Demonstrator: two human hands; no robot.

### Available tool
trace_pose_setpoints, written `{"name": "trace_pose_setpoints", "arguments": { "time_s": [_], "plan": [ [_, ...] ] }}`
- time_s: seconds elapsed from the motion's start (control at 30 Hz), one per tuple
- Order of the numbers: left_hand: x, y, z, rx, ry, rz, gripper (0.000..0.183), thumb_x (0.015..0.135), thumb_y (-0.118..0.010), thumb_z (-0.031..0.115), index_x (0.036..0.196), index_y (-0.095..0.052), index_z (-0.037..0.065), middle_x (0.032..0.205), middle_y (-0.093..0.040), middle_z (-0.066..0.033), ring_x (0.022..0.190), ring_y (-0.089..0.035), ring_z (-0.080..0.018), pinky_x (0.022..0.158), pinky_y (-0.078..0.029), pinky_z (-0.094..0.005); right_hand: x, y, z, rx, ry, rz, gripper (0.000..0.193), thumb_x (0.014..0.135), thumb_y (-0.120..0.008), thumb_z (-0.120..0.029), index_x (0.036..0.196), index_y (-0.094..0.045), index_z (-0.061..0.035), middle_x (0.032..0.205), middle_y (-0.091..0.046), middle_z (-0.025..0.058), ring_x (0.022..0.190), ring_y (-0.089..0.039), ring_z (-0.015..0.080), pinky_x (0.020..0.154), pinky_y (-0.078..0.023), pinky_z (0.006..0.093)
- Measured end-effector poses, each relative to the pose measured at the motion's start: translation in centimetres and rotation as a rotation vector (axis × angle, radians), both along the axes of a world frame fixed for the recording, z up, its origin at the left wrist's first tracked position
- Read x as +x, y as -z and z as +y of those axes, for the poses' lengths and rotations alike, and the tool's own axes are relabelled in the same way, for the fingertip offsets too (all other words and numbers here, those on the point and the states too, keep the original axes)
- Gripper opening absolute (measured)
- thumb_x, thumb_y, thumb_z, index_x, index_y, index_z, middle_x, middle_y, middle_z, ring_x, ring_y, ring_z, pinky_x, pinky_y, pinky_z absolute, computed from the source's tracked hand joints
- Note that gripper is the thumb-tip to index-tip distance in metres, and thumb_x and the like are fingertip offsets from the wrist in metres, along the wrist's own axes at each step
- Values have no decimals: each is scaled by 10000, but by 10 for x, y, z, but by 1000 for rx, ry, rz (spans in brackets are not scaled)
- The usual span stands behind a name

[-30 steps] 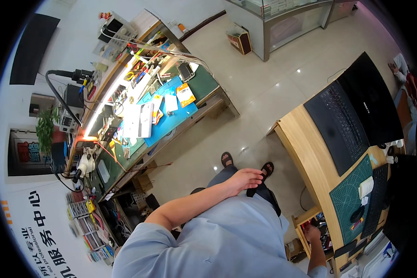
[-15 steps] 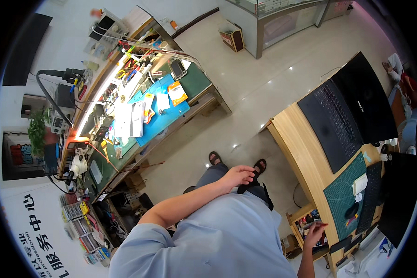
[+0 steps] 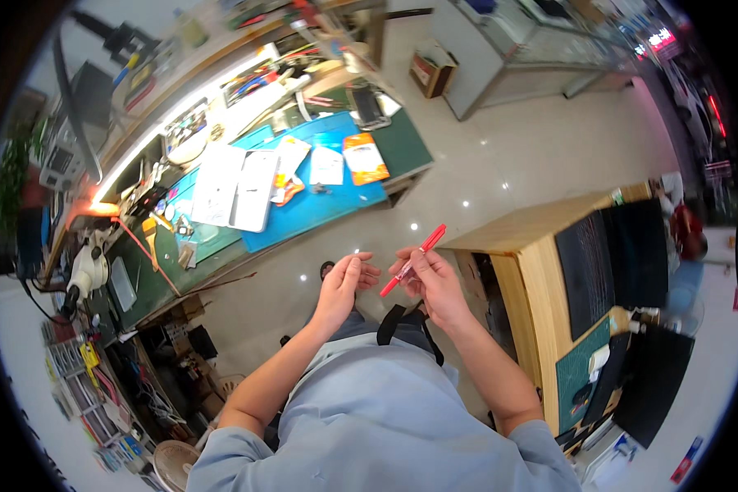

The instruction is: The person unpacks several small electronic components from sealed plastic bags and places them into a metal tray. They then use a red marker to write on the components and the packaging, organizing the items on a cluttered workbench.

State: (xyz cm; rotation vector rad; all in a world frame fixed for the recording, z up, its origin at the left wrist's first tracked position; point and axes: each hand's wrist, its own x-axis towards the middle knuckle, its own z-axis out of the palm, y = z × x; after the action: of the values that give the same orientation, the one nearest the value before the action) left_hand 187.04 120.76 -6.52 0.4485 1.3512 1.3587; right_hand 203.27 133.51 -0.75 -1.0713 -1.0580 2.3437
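Note:
Above my lap, my right hand point(image 3: 435, 283) holds a red marker pen point(image 3: 436, 235) slantwise between thumb and fingers, one end pointing up and to the right. To its left, my left hand point(image 3: 343, 291) holds nothing visible. Its fingers are loosely bent and slightly apart, pointing toward the pen without touching it. Beyond the hands is a workbench with a blue mat point(image 3: 299, 215). A white open box point(image 3: 254, 190) and an orange-and-white packet point(image 3: 364, 158) lie on this mat.
At the right stands a wooden desk point(image 3: 541, 283) with a dark laptop point(image 3: 586, 271) and a green cutting mat point(image 3: 578, 371). A microscope point(image 3: 88, 266) is at the workbench's left end. A cardboard box point(image 3: 432, 72) stands on the floor by a glass display counter point(image 3: 500, 74).
My right hand has come from beside the desk drawer to in front of me, with the red pen now plainly visible. My left hand has shifted left. The view has turned, bringing the workbench closer.

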Motion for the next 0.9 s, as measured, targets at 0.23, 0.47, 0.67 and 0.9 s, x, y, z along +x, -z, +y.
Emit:
{"name": "trace_pose_setpoints", "arguments": {
  "time_s": [0.23,0.47,0.67,0.9],
  "plan": [
    [-106,-35,-23,172,135,1061,467,949,-644,95,1399,-531,39,1296,-625,-158,1114,-648,-294,977,-515,-367,-110,9,-15,697,-892,-422,247,972,-664,-268,1042,-717,-38,774,-703,87,668,-639,204,652,-503,332],
    [-120,9,-35,32,445,884,204,955,-639,146,1131,-629,43,939,-607,-102,874,-637,-317,755,-528,-419,-127,34,13,438,-743,-347,226,925,-751,-201,1093,-727,-51,893,-726,36,794,-673,120,696,-523,290],
    [-110,23,6,3,242,557,139,974,-593,108,1086,-588,25,944,-638,-161,846,-653,-376,698,-528,-443,-143,75,39,342,-622,-31,168,995,-669,-143,1095,-696,-11,921,-693,39,746,-610,59,651,-484,213],
    [-122,43,49,61,74,694,210,940,-623,96,1143,-638,45,929,-693,-124,805,-685,-325,662,-538,-402,-167,97,67,464,-485,-55,160,1024,-614,-141,986,-686,-4,864,-703,49,668,-613,83,608,-495,239]
  ]
}}
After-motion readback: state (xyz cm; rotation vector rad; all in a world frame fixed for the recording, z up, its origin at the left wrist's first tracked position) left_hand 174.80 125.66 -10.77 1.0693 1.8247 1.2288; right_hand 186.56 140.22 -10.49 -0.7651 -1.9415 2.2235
